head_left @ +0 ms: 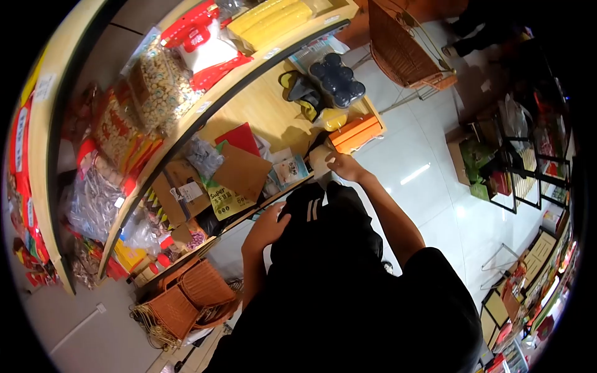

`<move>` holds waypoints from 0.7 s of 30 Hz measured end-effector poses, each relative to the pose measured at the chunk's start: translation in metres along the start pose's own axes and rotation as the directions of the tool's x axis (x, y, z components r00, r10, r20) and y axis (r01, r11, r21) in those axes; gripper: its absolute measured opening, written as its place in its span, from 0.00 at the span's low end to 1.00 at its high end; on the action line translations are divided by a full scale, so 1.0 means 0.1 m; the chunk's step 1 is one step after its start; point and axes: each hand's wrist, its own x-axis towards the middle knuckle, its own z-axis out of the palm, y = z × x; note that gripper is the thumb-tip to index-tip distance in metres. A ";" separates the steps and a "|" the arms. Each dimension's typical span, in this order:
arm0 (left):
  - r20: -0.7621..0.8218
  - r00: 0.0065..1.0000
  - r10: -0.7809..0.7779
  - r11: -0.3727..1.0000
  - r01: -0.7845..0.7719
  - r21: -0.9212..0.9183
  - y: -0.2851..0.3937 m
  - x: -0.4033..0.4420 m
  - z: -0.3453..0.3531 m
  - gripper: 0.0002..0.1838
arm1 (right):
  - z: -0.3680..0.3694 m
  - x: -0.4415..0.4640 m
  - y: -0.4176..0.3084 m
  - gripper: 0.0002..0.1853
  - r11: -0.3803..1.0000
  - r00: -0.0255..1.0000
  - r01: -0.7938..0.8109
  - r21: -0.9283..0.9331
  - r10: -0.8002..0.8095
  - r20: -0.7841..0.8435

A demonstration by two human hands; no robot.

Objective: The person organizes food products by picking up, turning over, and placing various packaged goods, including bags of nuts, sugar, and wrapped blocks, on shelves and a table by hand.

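Observation:
My right hand [344, 166] is closed around a pale beige object [320, 160] at the shelf's front edge; its exact kind is hard to make out. Just beyond it lie an orange box [356, 133] and a small yellow item [333, 119]. My left hand [267, 225] rests on the black trousers at my knee, fingers stretched out, holding nothing visible. Near that hand, on the low shelf, are a brown cardboard piece [242, 171] and a yellow-green "Super" package [229, 202].
Black-and-yellow items [301, 93] and a black lobed pack [337, 81] lie farther along the wooden shelf [249, 102]. Bagged goods [158, 84] fill the shelf above. Wicker baskets [404, 53] stand at the far end and lower left. Black racks [516, 155] stand right.

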 end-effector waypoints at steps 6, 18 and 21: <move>-0.319 0.947 0.049 0.999 -0.048 0.011 0.16 0.00 -0.53 0.21 | -0.21 0.15 -0.47 0.16 0.989 0.995 0.057 0.135 -0.046 -0.083; -0.344 0.757 0.556 0.816 -0.576 0.051 0.63 0.40 -1.00 0.28 | -0.22 -0.49 -0.57 0.12 0.914 0.949 0.128 0.384 0.000 -0.316; -0.391 0.718 0.576 0.785 -0.619 0.020 0.74 0.47 -1.10 0.31 | -0.54 -0.40 -0.80 0.12 0.904 0.868 0.275 0.328 -0.086 -0.490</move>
